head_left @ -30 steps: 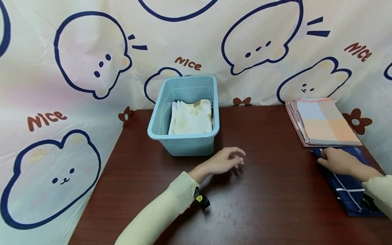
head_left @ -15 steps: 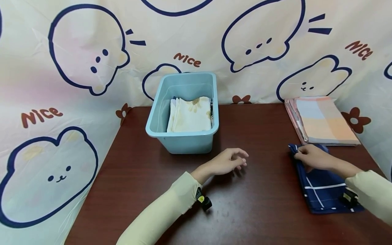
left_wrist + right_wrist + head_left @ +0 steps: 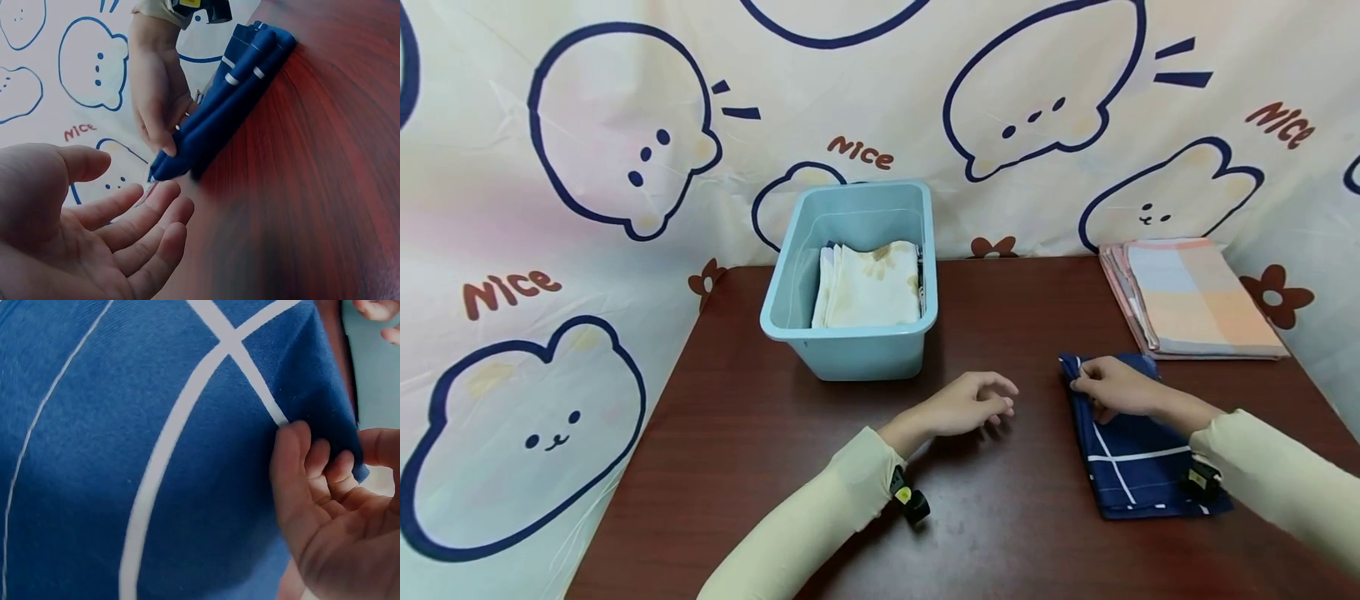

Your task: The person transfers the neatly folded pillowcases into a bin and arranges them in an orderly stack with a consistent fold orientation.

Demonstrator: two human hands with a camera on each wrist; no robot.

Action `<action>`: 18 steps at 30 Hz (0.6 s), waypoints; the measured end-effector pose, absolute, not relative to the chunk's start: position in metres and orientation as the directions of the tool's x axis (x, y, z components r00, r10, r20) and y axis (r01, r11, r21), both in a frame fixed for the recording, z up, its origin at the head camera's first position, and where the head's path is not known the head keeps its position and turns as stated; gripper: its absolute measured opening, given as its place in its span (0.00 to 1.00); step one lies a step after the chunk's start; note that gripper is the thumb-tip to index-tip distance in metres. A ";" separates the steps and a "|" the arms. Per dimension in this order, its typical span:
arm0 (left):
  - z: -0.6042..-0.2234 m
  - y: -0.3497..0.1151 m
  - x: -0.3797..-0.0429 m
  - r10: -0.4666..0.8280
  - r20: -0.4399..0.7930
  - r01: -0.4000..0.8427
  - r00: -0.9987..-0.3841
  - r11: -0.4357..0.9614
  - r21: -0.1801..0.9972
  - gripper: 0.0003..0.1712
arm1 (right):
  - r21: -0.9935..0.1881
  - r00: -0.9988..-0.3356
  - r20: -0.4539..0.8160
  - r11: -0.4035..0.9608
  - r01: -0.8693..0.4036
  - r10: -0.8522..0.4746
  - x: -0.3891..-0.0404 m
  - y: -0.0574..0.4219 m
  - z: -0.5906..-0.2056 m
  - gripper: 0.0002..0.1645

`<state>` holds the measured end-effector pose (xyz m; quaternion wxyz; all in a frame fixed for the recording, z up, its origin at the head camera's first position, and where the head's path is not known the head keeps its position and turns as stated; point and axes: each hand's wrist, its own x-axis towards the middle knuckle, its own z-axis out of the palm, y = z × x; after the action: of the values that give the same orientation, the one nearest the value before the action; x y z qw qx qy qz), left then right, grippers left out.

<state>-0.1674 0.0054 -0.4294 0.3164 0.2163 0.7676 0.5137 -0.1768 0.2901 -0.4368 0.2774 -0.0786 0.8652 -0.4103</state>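
A folded navy cloth (image 3: 1138,458) with white lines lies on the right half of the table. My right hand (image 3: 1116,389) pinches its upper left edge between thumb and fingers; in the right wrist view the fingers (image 3: 294,456) curl over that edge. Left of the cloth, my left hand (image 3: 966,404) hovers above the table, holding nothing. Its fingers are loosely bent, palm facing the cloth in the left wrist view. There the navy cloth (image 3: 231,94) shows its stacked folds, raised at the pinched end.
A light blue plastic bin (image 3: 868,354) with folded white and tan cloths (image 3: 876,287) stands at the back, left of centre. A folded pink, orange and grey checked cloth (image 3: 1206,300) lies at the back right. Patterned fabric (image 3: 1000,100) hangs behind the brown table (image 3: 737,400).
My right hand has taken hold of the navy cloth's edge and drawn it left, away from the checked cloth. The left hand has shifted slightly right.
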 end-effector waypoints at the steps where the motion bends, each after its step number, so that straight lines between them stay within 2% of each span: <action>1: -0.429 0.007 -0.167 0.655 -0.272 0.002 -0.705 0.386 0.922 0.19 | -0.751 -0.834 -0.416 0.655 0.089 -0.363 -0.177 0.289 -0.438 0.20; 6: -0.429 0.014 -0.165 0.648 -0.305 -0.013 -0.698 0.414 0.910 0.19 | -0.753 -0.834 -0.413 0.653 0.087 -0.366 -0.178 0.290 -0.443 0.15; 11: -0.435 0.022 -0.160 0.634 -0.332 -0.073 -0.699 0.399 0.914 0.18 | -0.761 -0.853 -0.380 0.645 0.068 -0.358 -0.177 0.302 -0.445 0.18; 18: -0.441 0.038 -0.152 0.619 -0.335 -0.101 -0.711 0.382 0.919 0.20 | -0.719 -0.918 -0.281 0.695 0.008 -0.280 -0.172 0.337 -0.438 0.21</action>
<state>-0.1524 0.0379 -0.4413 0.3398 0.1707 0.7585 0.5292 -0.1724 0.3371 -0.4376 0.1880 -0.0754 0.9011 -0.3834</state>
